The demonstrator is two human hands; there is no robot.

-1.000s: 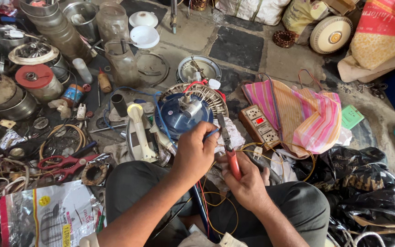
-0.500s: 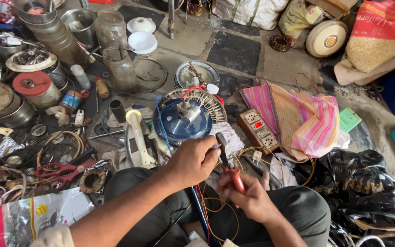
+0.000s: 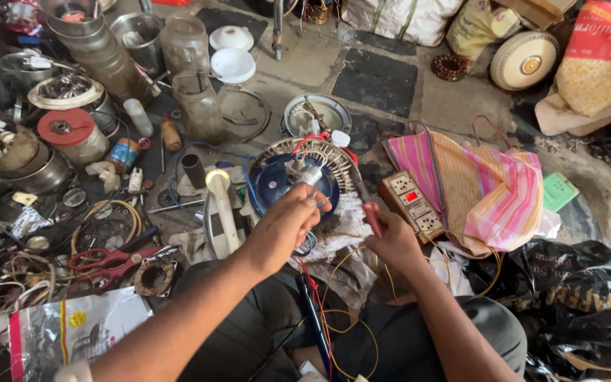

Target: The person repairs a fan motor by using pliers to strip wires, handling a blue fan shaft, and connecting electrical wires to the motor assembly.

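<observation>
A blue round fan motor with a copper-wound stator ring behind it sits on the floor in front of my knees. My left hand reaches over its front edge and pinches thin wires there. My right hand is closed around a red-handled tool, held upright just right of the motor. Red, blue and yellow wires trail down between my legs.
A beige socket board lies beside a striped pink cloth. Red-handled pliers, coils of wire, metal pots and jars crowd the left. Black plastic bags lie at the right. A white hand lamp lies left of the motor.
My left hand moved forward onto the motor's front edge. My right hand swung the red-handled tool up and to the right, away from the left hand.
</observation>
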